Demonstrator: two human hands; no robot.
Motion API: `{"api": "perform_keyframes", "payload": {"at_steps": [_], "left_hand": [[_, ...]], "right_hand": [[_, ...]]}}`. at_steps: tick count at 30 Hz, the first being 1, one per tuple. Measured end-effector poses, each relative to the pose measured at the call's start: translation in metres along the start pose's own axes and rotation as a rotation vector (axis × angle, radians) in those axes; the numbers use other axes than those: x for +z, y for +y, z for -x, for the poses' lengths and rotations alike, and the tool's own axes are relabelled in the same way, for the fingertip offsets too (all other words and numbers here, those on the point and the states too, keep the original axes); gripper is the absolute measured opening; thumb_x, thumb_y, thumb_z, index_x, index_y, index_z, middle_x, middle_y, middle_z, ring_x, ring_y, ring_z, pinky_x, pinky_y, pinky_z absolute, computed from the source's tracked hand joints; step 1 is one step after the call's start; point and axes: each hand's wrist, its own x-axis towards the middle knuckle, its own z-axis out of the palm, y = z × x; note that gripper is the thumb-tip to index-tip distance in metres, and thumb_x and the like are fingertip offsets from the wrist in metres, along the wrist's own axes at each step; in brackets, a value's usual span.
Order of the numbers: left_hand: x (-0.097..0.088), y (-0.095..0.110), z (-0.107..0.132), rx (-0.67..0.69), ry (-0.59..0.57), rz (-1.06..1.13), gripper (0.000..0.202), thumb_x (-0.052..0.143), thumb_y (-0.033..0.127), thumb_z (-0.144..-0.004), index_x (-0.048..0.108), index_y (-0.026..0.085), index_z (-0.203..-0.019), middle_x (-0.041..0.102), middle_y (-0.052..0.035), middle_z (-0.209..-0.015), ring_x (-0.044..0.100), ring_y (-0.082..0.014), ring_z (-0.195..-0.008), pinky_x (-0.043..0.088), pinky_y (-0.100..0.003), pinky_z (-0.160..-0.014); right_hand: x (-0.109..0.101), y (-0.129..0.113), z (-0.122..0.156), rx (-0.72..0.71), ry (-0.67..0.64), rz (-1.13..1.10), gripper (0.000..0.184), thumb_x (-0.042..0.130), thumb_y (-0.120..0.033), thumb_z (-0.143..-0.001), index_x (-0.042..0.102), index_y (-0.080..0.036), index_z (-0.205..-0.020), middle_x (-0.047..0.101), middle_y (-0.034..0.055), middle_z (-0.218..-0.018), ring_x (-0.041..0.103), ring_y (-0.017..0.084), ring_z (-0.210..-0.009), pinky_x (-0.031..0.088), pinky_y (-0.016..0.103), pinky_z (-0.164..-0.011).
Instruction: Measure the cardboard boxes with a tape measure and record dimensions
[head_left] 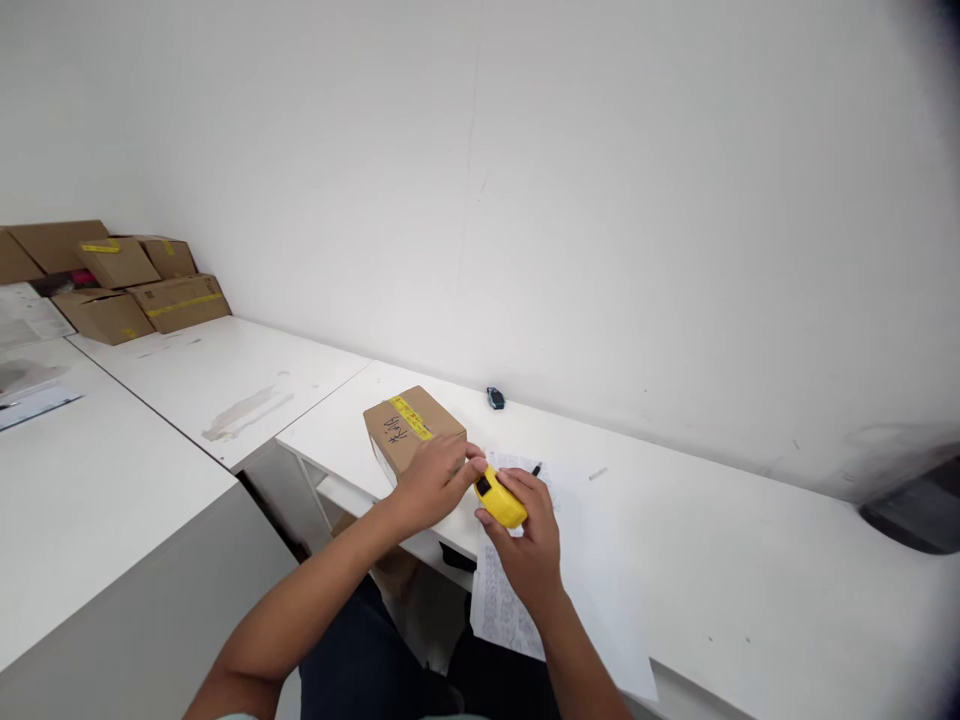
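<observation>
My right hand is wrapped around a yellow tape measure, held just above a printed paper sheet on the white table. My left hand lies over the near right edge of a small cardboard box with yellow tape and black handwriting; its fingertips pinch at the front of the tape measure. A black pen tip shows just beyond my right hand.
A small dark teal object lies by the wall. Several cardboard boxes are stacked at the far left on another white table. A dark object sits at the right edge. Papers lie at left.
</observation>
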Motion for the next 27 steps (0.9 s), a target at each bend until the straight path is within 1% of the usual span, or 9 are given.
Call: {"api": "perform_keyframes", "payload": {"at_steps": [4, 7, 9, 11, 15, 18, 22, 24, 27], "left_hand": [[-0.014, -0.029, -0.02, -0.152, 0.028, -0.337, 0.052, 0.044, 0.05, -0.093, 0.048, 0.028, -0.14, 0.049, -0.0099, -0.146, 0.032, -0.0347, -0.14, 0.011, -0.058, -0.115], [-0.034, -0.079, -0.011, -0.407, 0.044, -0.368, 0.058, 0.037, 0.054, -0.094, 0.046, 0.025, -0.143, 0.037, -0.0111, -0.154, 0.024, -0.0372, -0.144, 0.014, -0.061, -0.114], [-0.037, -0.112, 0.017, -0.366, 0.156, -0.321, 0.061, 0.031, 0.056, -0.095, 0.037, 0.026, -0.148, 0.032, -0.0084, -0.157, 0.024, -0.0304, -0.146, 0.016, -0.054, -0.117], [-0.027, -0.14, 0.053, -0.35, 0.353, -0.226, 0.066, 0.02, 0.059, -0.096, 0.025, 0.026, -0.153, 0.021, -0.007, -0.162, 0.016, -0.0259, -0.149, 0.013, -0.05, -0.12], [0.018, -0.162, 0.102, -0.43, 0.348, 0.144, 0.087, 0.019, 0.073, -0.089, 0.01, 0.019, -0.156, 0.013, -0.0126, -0.162, 0.014, -0.0249, -0.149, 0.013, -0.045, -0.121], [0.038, -0.147, 0.099, -0.563, 0.509, 0.344, 0.081, 0.011, 0.071, -0.091, 0.011, 0.022, -0.155, 0.022, -0.0129, -0.161, 0.021, -0.0217, -0.148, 0.023, -0.041, -0.119], [0.021, -0.091, 0.079, -0.587, 0.872, 0.264, 0.062, 0.024, 0.062, -0.096, 0.039, 0.023, -0.142, 0.051, -0.0132, -0.142, 0.046, -0.023, -0.132, 0.037, -0.039, -0.109], [0.005, -0.058, 0.075, -0.439, 0.686, 0.228, 0.052, 0.031, 0.058, -0.096, 0.063, 0.021, -0.114, 0.067, -0.0099, -0.112, 0.06, -0.0233, -0.109, 0.045, -0.037, -0.097], [-0.012, -0.025, 0.074, -0.306, 0.293, 0.348, 0.051, 0.037, 0.057, -0.094, 0.067, 0.019, -0.076, 0.066, -0.0038, -0.075, 0.06, -0.0185, -0.074, 0.047, -0.03, -0.072]], "right_hand": [[-0.008, 0.0, 0.008, 0.057, 0.062, 0.1, 0.04, 0.068, -0.039, -0.083, 0.06, -0.024, -0.118, 0.057, 0.014, -0.119, 0.057, 0.032, -0.112, 0.048, 0.055, -0.095], [-0.015, 0.01, 0.009, 0.157, 0.067, 0.113, 0.04, 0.068, -0.041, -0.083, 0.06, -0.023, -0.118, 0.057, 0.0135, -0.119, 0.056, 0.031, -0.114, 0.047, 0.055, -0.096], [-0.018, 0.019, 0.01, 0.216, 0.083, 0.097, 0.04, 0.068, -0.042, -0.082, 0.06, -0.023, -0.116, 0.057, 0.0128, -0.119, 0.055, 0.031, -0.115, 0.046, 0.054, -0.097], [-0.018, 0.028, 0.011, 0.311, 0.114, 0.034, 0.039, 0.067, -0.044, -0.082, 0.06, -0.022, -0.113, 0.058, 0.0117, -0.116, 0.057, 0.03, -0.111, 0.048, 0.05, -0.094], [-0.007, 0.04, 0.007, 0.558, 0.103, -0.217, 0.044, 0.066, -0.052, -0.081, 0.057, -0.02, -0.11, 0.063, 0.0061, -0.095, 0.062, 0.022, -0.082, 0.054, 0.039, -0.074], [0.006, 0.038, -0.007, 0.586, 0.035, -0.391, 0.046, 0.067, -0.054, -0.079, 0.055, -0.022, -0.11, 0.063, 0.0043, -0.092, 0.06, 0.018, -0.073, 0.053, 0.034, -0.067], [0.021, 0.016, -0.043, 0.411, -0.212, -0.602, 0.041, 0.072, -0.05, -0.076, 0.055, -0.026, -0.105, 0.063, 0.0062, -0.109, 0.063, 0.021, -0.091, 0.054, 0.035, -0.076], [0.026, -0.001, -0.06, 0.325, -0.426, -0.664, 0.039, 0.073, -0.048, -0.076, 0.057, -0.027, -0.104, 0.063, 0.0066, -0.112, 0.062, 0.023, -0.1, 0.054, 0.037, -0.082], [0.031, -0.024, -0.071, 0.269, -0.647, -0.667, 0.042, 0.075, -0.047, -0.076, 0.058, -0.028, -0.11, 0.063, 0.0067, -0.115, 0.062, 0.025, -0.106, 0.052, 0.04, -0.088]]}}
